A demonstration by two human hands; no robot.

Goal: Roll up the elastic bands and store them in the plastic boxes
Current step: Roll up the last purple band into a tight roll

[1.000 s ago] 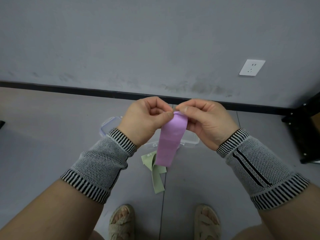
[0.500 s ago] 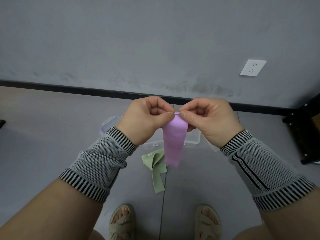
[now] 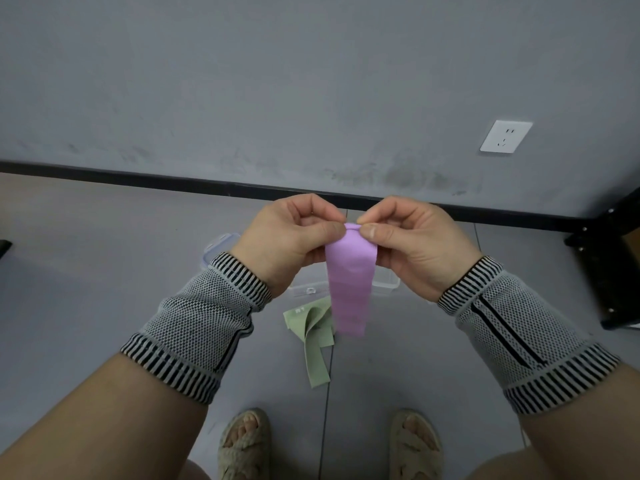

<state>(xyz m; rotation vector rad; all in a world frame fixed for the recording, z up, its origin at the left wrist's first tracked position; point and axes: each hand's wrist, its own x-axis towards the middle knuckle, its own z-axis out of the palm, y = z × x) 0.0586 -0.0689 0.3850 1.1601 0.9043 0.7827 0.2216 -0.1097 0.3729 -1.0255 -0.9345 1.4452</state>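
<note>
The grey floor (image 3: 104, 271) carries one clear plastic box with a lid (image 3: 384, 282), mostly hidden behind the hands, and just in front of it one pale green elastic band (image 3: 313, 344) lying crumpled and loose; above them both hands are raised close together, fingers curled; the left hand (image 3: 287, 244) pinches the top left edge of one lilac elastic band (image 3: 349, 289) between thumb and forefinger; the right hand (image 3: 419, 247) pinches the top right edge the same way, where a small roll shows; the band's remaining length hangs straight down between the wrists, clear of the floor; two bands, one box, two striped grey wrist sleeves (image 3: 194, 327).
</note>
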